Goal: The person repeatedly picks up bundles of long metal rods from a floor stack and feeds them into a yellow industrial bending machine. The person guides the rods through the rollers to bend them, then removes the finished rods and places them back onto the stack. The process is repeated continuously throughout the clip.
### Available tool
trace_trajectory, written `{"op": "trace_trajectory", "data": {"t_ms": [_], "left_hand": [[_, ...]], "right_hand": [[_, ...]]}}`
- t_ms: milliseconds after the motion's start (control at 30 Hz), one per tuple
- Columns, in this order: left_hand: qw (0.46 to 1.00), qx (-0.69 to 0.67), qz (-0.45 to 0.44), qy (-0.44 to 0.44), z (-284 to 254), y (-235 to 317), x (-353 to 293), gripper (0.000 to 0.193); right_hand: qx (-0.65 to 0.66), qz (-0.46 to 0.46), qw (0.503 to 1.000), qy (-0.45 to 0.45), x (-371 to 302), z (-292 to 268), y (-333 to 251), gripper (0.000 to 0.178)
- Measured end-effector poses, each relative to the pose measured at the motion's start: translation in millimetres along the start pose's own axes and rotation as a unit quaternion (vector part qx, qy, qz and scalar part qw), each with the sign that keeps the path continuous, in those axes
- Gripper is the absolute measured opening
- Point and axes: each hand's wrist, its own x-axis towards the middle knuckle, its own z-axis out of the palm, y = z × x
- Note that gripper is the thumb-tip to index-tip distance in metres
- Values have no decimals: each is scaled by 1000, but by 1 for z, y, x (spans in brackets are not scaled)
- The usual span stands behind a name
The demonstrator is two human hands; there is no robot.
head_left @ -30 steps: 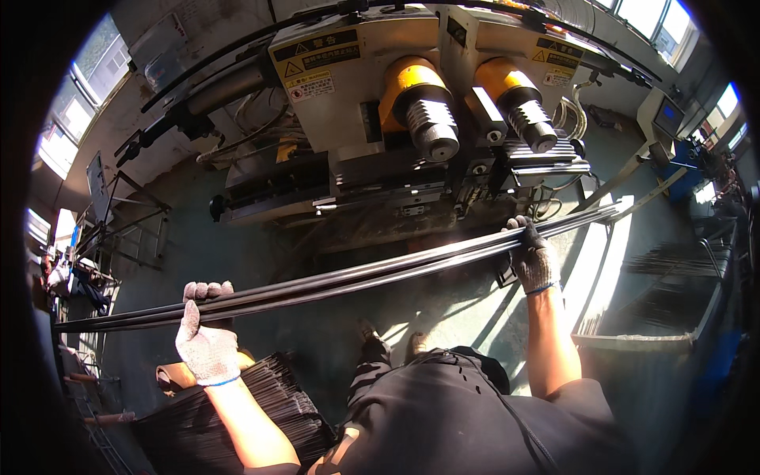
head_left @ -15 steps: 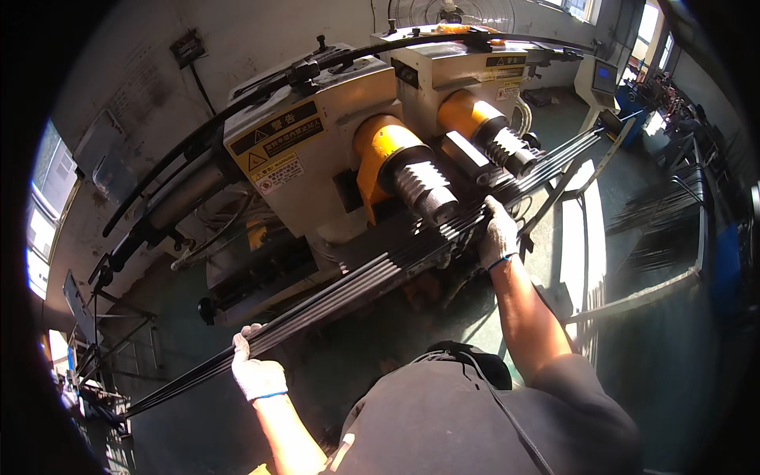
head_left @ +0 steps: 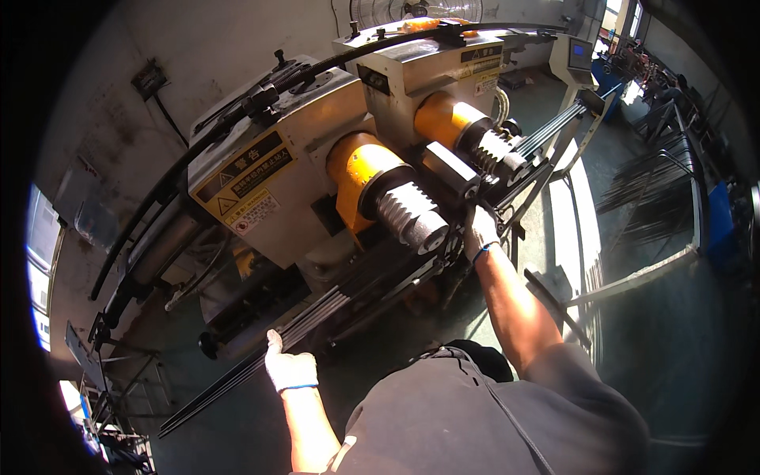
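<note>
A bundle of several long, thin metal rods [head_left: 317, 313] runs slantwise from the lower left up toward the machine. My left hand [head_left: 290, 367], in a white work glove with a blue cuff, is closed on the bundle toward its left end, thumb on top and fingers hidden beneath. My right hand [head_left: 480, 233], gloved alike, is closed around the rods farther up, just below a grey metal block [head_left: 451, 169]; its fingertips are in shadow. Between my hands, the near ribbed steel spindle [head_left: 412, 218] sticks out of its yellow housing [head_left: 366, 170] above the rods.
A second ribbed spindle [head_left: 499, 155] stands farther right on the pale machine [head_left: 277, 190]. A black hose [head_left: 190, 155] arches over it. Beyond stands a control box [head_left: 573, 57] with a lit screen. More rods [head_left: 649, 186] lie on a frame rack [head_left: 645, 279] at right.
The rods' left end has shifted right, and my left hand has moved right and slightly down. My right hand has moved slightly left and down. The whole view has also shifted.
</note>
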Motion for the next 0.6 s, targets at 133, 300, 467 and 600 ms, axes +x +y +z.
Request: {"op": "trace_trajectory", "data": {"t_ms": [133, 300, 467, 600], "left_hand": [[999, 45, -13, -20, 10, 1, 5, 52], [997, -5, 7, -79, -26, 59, 8, 28], [984, -28, 90, -153, -75, 103, 33, 41], [997, 1, 75, 18, -58, 74, 28, 35]], "right_hand": [[-185, 134, 969, -97, 63, 31, 48, 38], [-332, 105, 931, -111, 73, 56, 56, 33], [-651, -62, 753, -78, 62, 74, 63, 29], [-867, -161, 468, -58, 48, 93, 56, 27]]}}
